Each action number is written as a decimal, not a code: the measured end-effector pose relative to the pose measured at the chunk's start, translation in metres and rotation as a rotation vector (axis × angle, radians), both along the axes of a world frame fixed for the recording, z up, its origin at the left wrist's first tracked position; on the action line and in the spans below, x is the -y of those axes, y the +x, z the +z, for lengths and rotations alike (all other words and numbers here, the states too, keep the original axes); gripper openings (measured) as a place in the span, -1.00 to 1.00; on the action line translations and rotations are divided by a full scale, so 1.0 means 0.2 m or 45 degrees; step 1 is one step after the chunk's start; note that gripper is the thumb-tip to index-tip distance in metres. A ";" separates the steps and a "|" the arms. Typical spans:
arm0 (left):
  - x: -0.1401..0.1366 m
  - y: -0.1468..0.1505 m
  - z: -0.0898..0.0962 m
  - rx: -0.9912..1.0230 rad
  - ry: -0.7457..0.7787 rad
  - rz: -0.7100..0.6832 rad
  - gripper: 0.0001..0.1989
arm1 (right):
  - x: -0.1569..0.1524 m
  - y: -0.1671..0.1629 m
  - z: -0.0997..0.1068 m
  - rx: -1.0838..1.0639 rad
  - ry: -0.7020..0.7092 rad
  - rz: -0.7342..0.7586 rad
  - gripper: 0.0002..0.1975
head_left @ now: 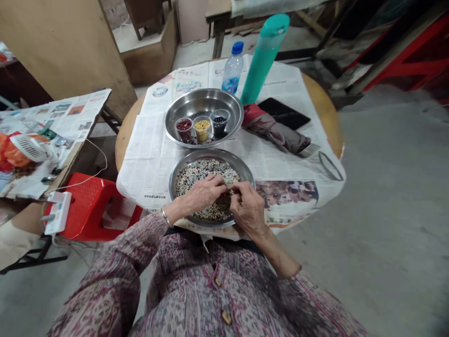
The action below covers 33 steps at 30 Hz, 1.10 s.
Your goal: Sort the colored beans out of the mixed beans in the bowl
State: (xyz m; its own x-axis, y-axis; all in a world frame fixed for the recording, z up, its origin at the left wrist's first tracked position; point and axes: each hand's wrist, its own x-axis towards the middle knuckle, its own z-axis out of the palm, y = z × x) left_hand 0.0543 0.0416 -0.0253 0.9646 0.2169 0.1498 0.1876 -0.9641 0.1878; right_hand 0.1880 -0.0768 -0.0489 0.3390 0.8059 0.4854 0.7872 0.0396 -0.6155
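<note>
My left hand [206,193] and my right hand [248,204] meet over a round metal pan [172,180]. Mixed small grains [206,171], white, yellow and dark, cover much of its bottom. The left fingers are bent and pressed together at the tips. Thumb and forefinger of the right hand pinch close beside them; anything between the fingertips is too small to make out. Behind the pan stands a larger metal basin [199,97]. Inside it are a clear cup of dark red grains [184,129], one of yellow grains [201,128] and one of black grains [220,125].
Newspaper [143,154] covers the round table. At its back stand a blue-capped bottle [232,70] and a tall green bottle [264,61]. A folded umbrella [275,131] lies by a dark tablet [286,113]. At left are a red stool [87,210] and a power strip [58,213].
</note>
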 end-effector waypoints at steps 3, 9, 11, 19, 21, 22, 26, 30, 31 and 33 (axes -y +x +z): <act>-0.10 0.06 0.01 0.031 0.127 0.085 -0.83 | 0.01 0.00 0.01 0.034 -0.037 0.038 -0.76; -0.13 -0.09 0.11 -0.137 0.203 0.545 -0.83 | 0.01 0.02 0.00 0.077 0.080 0.125 -0.76; -0.06 -0.16 0.15 -0.217 0.160 0.631 -0.65 | 0.00 0.02 -0.02 0.080 0.149 0.126 -0.77; 0.16 -0.16 0.12 -0.280 -0.321 0.268 -0.67 | 0.00 0.01 -0.05 0.038 0.429 0.043 -0.77; 0.14 -0.10 0.10 -0.256 -0.319 0.194 -0.77 | 0.01 0.01 -0.05 0.010 0.459 0.033 -0.80; 0.12 -0.06 0.09 -0.246 -0.297 0.178 -0.76 | 0.02 0.01 -0.06 -0.012 0.465 0.036 -0.81; 0.01 0.03 0.09 -0.133 -0.103 0.294 -0.77 | 0.03 0.00 -0.08 -0.086 0.428 0.040 -0.83; -0.09 0.03 0.13 -0.061 0.049 0.595 -0.56 | 0.02 0.00 -0.10 -0.127 0.393 -0.021 -0.83; -0.10 0.02 0.14 -0.092 0.049 0.647 -0.46 | 0.02 0.00 -0.10 -0.129 0.392 -0.025 -0.83; -0.12 0.00 0.15 -0.179 0.006 0.683 -0.41 | 0.02 -0.01 -0.10 -0.125 0.398 -0.022 -0.82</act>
State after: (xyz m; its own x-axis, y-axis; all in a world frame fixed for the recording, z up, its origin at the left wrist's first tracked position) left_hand 0.0537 0.0649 0.0039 0.7301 0.6828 0.0294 0.6754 -0.7274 0.1216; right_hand 0.1869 -0.0798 -0.0685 0.4092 0.6165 0.6727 0.7267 0.2256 -0.6489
